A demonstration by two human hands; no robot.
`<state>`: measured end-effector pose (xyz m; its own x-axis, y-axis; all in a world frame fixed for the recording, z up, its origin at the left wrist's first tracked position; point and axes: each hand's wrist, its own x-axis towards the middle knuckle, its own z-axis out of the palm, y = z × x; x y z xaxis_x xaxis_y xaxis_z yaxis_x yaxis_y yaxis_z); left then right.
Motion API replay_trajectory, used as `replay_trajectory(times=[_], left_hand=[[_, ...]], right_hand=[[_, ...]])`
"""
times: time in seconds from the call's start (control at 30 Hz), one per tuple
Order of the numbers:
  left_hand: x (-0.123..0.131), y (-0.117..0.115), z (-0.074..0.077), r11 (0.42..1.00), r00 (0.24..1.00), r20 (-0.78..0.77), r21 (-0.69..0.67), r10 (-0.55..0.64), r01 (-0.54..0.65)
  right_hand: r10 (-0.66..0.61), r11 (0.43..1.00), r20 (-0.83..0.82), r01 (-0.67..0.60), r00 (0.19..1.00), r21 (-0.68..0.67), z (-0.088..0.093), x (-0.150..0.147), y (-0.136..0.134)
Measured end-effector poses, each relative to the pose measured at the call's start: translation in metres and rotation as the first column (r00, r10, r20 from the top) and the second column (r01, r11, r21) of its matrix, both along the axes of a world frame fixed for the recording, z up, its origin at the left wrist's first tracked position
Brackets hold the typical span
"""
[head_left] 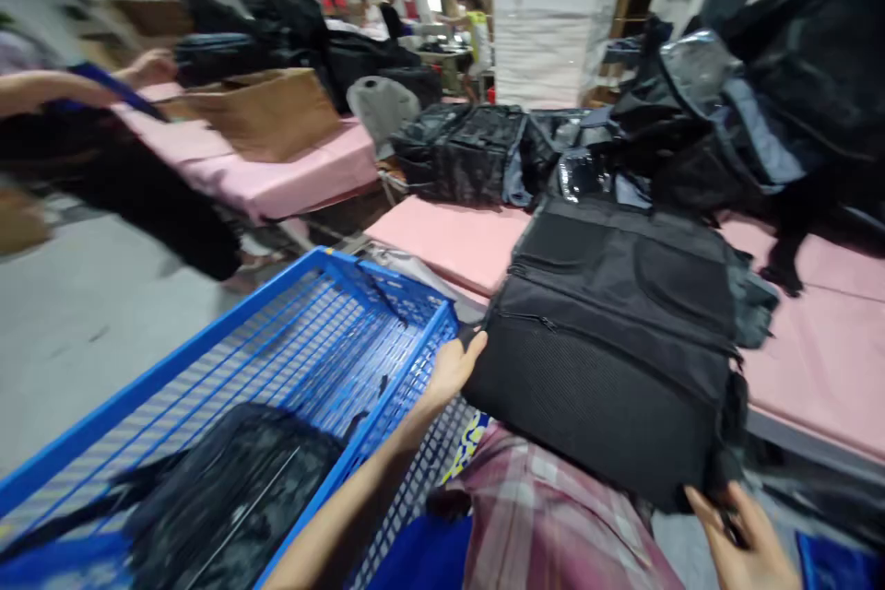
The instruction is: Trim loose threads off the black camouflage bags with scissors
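Spanning the table's point(449, 235) near edge: one bag point(601, 369), black, flattened, zips facing up. Its far part is resting on the pink top; its near part is reaching out over the wearer's plaid shirt point(553, 507), so the hands are apparently carrying that end.

Left hand point(449, 364): gripping the bag's left edge, thumb lying above, other fingers mostly hiding beneath, probably bearing weight from below.

Right hand point(750, 530): pinching the near right corner, fingers bending around it; a small dark item is also showing there, too blurred to identify. Gripping opposite sides is likely holding the panel taut and level.

Crate point(172, 367), blue, one: standing to the left, just beside the table, probably for easy reach. A camouflage pack point(235, 498) is lying inside, at the near end.

Stack point(477, 157) of dark bags: sitting beyond, on the same table, seemingly leaving working room in front.

Carton point(269, 115), brown, one: resting on another pink-topped surface, a co-worker's hand point(153, 69) reaching nearby.
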<state>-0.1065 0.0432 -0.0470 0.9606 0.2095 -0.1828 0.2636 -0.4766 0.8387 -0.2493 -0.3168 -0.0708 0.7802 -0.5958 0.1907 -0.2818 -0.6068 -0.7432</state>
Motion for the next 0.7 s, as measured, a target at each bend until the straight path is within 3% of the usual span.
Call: replay_trajectory(times=[0.1, 0.2, 0.3, 0.33, 0.37, 0.4, 0.43, 0.57, 0.7], left_hand=[[-0.003, 0.001, -0.002, 0.987, 0.996, -0.056, 0.140, -0.068, 0.075], [-0.006, -0.004, -0.005, 0.991, 0.997, 0.009, 0.112, -0.074, 0.072], [-0.013, -0.013, -0.007, 0.999, 0.994, 0.107, 0.033, -0.016, 0.012], [-0.016, -0.016, -0.007, 1.000, 0.993, 0.116, 0.027, 0.000, -0.003], [-0.019, -0.018, -0.007, 1.000, 0.993, 0.119, 0.026, 0.007, -0.011], [-0.022, -0.019, -0.009, 1.000, 0.993, 0.119, 0.023, 0.006, -0.009], [-0.025, -0.020, -0.010, 1.000, 0.993, 0.114, 0.018, 0.000, -0.002], [-0.033, -0.017, -0.023, 1.000, 0.999, 0.050, 0.008, -0.004, 0.003], [-0.032, -0.011, -0.034, 1.000, 1.000, 0.011, 0.013, -0.003, 0.003]], right_hand=[[0.003, 0.992, 0.081, 0.007, 0.997, -0.130, 0.001, 0.000, -0.023], [-0.074, 0.958, 0.170, 0.118, 0.983, -0.260, 0.024, 0.000, -0.047], [-0.283, 0.814, 0.287, 0.388, 0.915, -0.433, 0.058, 0.015, -0.041], [-0.220, 0.802, 0.296, 0.345, 0.930, -0.488, 0.068, 0.025, -0.028], [-0.054, 0.824, 0.221, 0.168, 0.974, -0.540, 0.075, 0.038, -0.011], [0.138, 0.820, 0.033, -0.096, 0.990, -0.565, 0.080, 0.052, 0.011], [0.236, 0.799, -0.076, -0.238, 0.969, -0.552, 0.081, 0.068, 0.035], [0.361, 0.735, -0.306, -0.471, 0.881, -0.488, 0.074, 0.124, 0.124], [0.462, 0.678, -0.408, -0.610, 0.787, -0.409, 0.073, 0.145, 0.168]])
